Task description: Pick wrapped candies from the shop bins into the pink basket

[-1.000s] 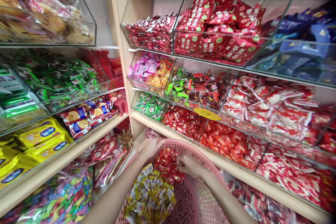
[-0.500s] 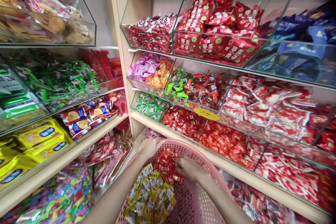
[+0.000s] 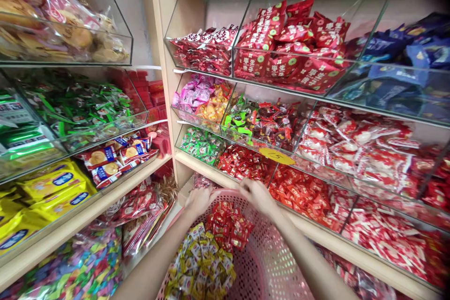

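A pink perforated plastic basket (image 3: 277,253) stands below the shelf in front of me. My left hand (image 3: 199,200) is closed on its far rim, left of the middle. At the same rim, further right, is my right hand (image 3: 258,197) with its fingers curled over the edge; the fingertips are partly hidden. Inside the basket lie red-wrapped candies (image 3: 228,227) in a heap at the far side. A larger pile of yellow-and-white wrapped candies (image 3: 202,265) lies nearer to me.
Clear bins on the right shelf hold red candies (image 3: 242,163), orange-red candies (image 3: 298,190) and red snack packets (image 3: 291,56). A yellow price tag (image 3: 277,156) hangs there. On the left are yellow packets (image 3: 52,187) and biscuits (image 3: 116,157). Colourful bagged sweets (image 3: 77,258) lie below.
My right hand has moved from the red candies inside the basket up to its far rim. The red candies lie more spread out. My left hand stays on the rim.
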{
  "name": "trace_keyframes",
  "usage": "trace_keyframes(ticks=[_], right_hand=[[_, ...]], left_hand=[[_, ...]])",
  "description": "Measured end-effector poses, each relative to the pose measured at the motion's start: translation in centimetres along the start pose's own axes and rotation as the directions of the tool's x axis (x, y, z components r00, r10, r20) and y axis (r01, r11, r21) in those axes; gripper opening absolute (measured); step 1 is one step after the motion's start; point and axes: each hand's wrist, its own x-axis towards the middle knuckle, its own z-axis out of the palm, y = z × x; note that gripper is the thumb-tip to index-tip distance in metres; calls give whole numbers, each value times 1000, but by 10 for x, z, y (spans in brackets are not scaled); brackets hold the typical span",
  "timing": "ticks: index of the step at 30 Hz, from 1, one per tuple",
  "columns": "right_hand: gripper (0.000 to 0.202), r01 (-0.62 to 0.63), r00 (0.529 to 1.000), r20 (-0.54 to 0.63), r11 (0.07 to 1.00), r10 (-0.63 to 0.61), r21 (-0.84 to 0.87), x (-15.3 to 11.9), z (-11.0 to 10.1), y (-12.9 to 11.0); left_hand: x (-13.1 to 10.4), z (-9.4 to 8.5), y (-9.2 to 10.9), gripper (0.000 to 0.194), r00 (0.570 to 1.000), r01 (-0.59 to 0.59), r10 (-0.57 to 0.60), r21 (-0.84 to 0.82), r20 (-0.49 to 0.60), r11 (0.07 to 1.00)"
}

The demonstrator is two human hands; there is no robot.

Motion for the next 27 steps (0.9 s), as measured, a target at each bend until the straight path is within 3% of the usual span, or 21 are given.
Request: trace_keyframes(ticks=[3,9,27], right_hand=[[16,-117,986,-124,992,111,-40,32,-5,13],[10,-317,944,-101,948,313,-32,60,22,44],[12,-356,926,-102,931,364,84,60,34,58]], left_hand=[[0,0,-1,72,1000,-14,14,-4,2,1000],[1,1,-4,69,1000,-12,12,-8,7,1000],[8,10,-5,72,999,-28,27,30,18,999]])
